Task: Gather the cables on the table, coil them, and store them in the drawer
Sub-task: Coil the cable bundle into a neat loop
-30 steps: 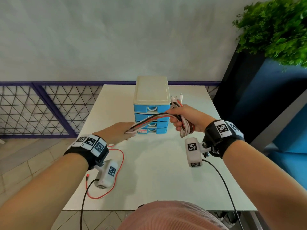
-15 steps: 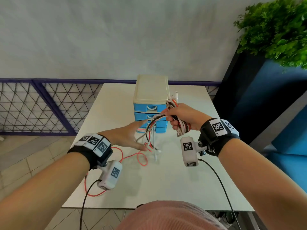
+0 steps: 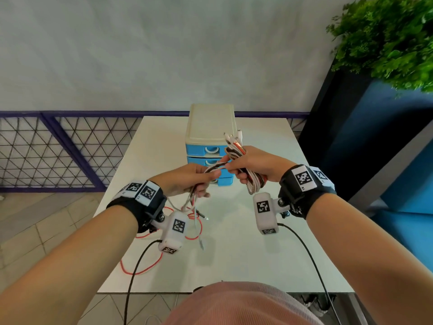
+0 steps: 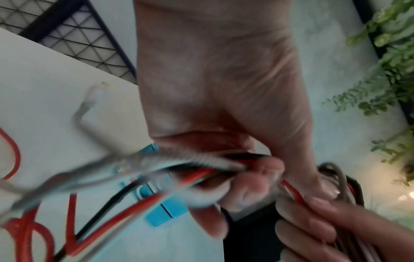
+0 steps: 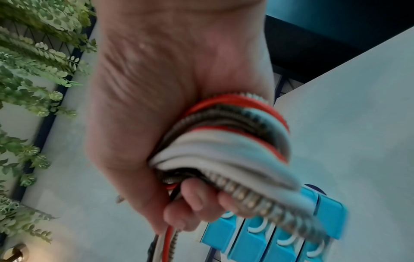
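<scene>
On the white table (image 3: 234,242) at frame centre, before the drawers (image 3: 209,146), the right hand (image 3: 254,165) grips the coil (image 3: 236,151); the left hand (image 3: 187,179), open half a second ago, now pinches the loose cables (image 3: 194,202) beside it

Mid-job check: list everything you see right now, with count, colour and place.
cable bundle: one coil of several cables, white, red, black and braided, gripped in the right hand above the table
loose cable ends: several, white, red and black, running from the left hand down to the table
red cable: one, lying in loops on the table's near left part
drawer unit: one, cream top with blue drawers, all closed, at the table's far middle
table: one, white
plant: one, green, upper right
railing: one, dark blue lattice, left
left hand: grips the loose cable ends
right hand: grips the cable bundle
</scene>
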